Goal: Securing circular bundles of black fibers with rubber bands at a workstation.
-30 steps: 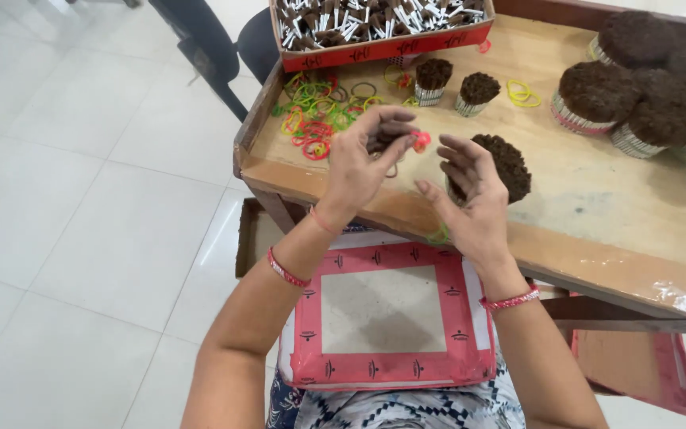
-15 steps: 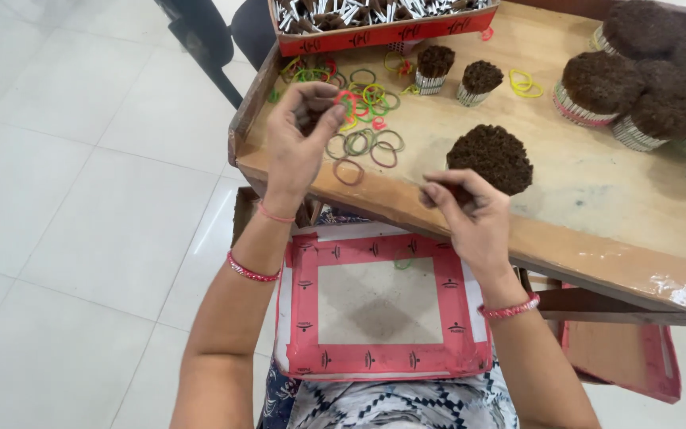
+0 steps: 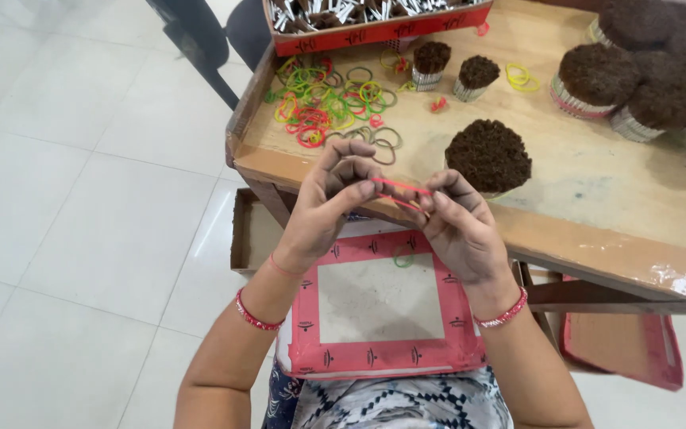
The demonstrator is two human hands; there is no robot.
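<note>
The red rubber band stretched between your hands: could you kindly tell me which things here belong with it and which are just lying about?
In hand:
left hand
right hand
red rubber band
loose band pile
dark round bundle

Lying about:
red-edged tray
green band
red-bordered board

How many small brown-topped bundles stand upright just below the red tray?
2: one small bundle beneath the red tray, the other bundle right beside it. Bigger bundles lie elsewhere.

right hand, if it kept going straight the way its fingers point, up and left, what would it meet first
Probably the left hand: the right hand faces it, both stretching a red rubber band. Past that lies the pile of coloured rubber bands; depth is unclear.
</note>
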